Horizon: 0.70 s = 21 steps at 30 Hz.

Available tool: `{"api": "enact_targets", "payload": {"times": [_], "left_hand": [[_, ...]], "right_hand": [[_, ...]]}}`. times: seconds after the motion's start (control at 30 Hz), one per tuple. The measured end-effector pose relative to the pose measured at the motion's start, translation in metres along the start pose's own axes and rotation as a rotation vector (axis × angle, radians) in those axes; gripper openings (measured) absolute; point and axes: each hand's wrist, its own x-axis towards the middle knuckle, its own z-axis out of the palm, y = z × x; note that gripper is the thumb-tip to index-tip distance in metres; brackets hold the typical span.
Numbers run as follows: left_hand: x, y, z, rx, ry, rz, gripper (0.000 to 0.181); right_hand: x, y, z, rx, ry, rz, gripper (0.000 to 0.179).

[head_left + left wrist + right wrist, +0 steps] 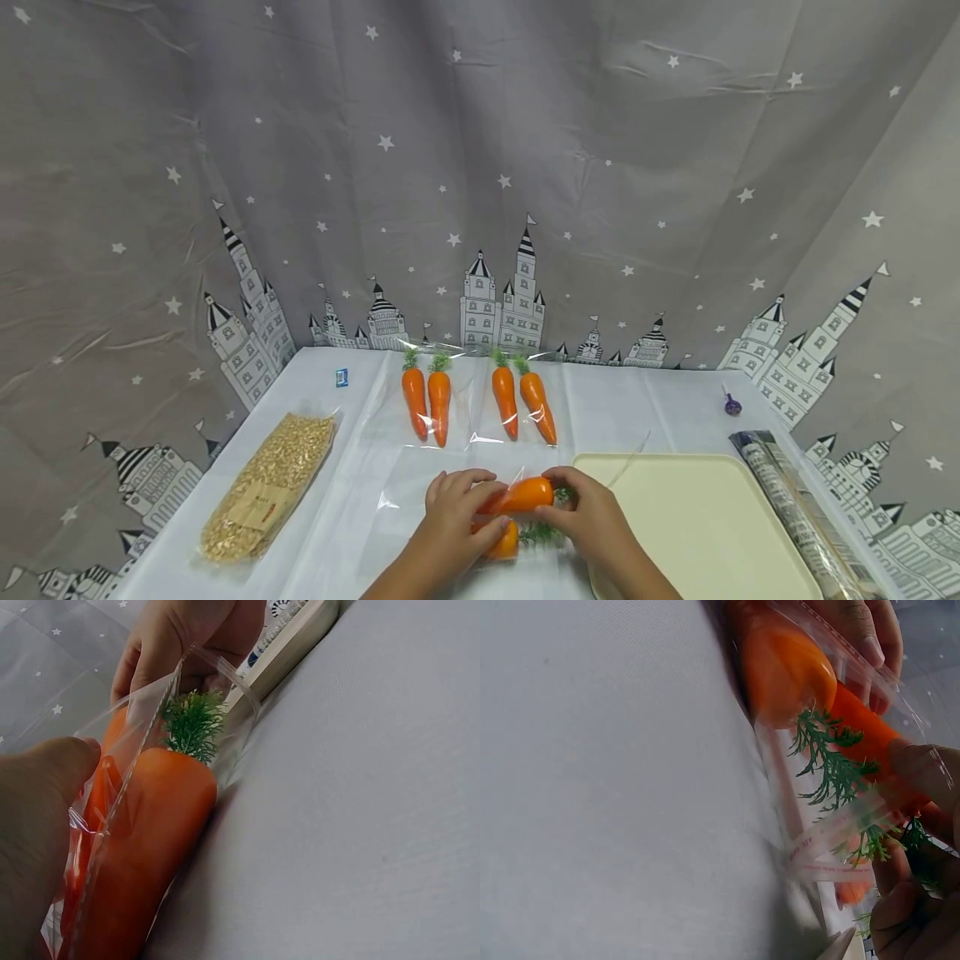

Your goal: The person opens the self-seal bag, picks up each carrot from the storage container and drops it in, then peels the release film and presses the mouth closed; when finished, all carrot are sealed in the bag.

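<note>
A clear plastic bag lies on the near middle of the table, with one orange toy carrot inside, its green leaves towards the right. My left hand pinches the bag's edge, thumb on the plastic. A second toy carrot slants over the first, its thin end towards my left fingers and apparently within the bag's mouth. By its thick leafy end my right hand grips this upper carrot. In the right wrist view the right thumb presses on its orange side. The left fingertips are partly hidden behind the carrots.
Two clear bags, a left pair of carrots and a right pair, lie at the back. A cream tray stands right, beside a wrapped roll. Left are a grain bag and blue packet; a purple lollipop lies back right.
</note>
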Motion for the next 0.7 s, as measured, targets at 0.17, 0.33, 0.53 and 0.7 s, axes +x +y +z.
{"api": "enact_targets", "payload": {"times": [0.17, 0.33, 0.53, 0.7], "left_hand": [[0.0, 0.001, 0.0, 0.01, 0.005, 0.005, 0.038], [0.001, 0.002, -0.001, -0.004, -0.005, -0.015, 0.037], [0.001, 0.003, -0.002, 0.006, 0.003, -0.008, 0.037], [0.0, 0.003, -0.001, 0.029, 0.024, 0.004, 0.038]], "right_hand": [[0.002, -0.003, 0.003, -0.05, -0.01, -0.026, 0.046], [0.005, -0.008, 0.007, -0.116, -0.022, -0.064, 0.047], [0.008, -0.011, 0.013, -0.156, -0.041, -0.078, 0.048], [0.009, -0.016, 0.018, -0.178, -0.058, -0.114, 0.046]]}}
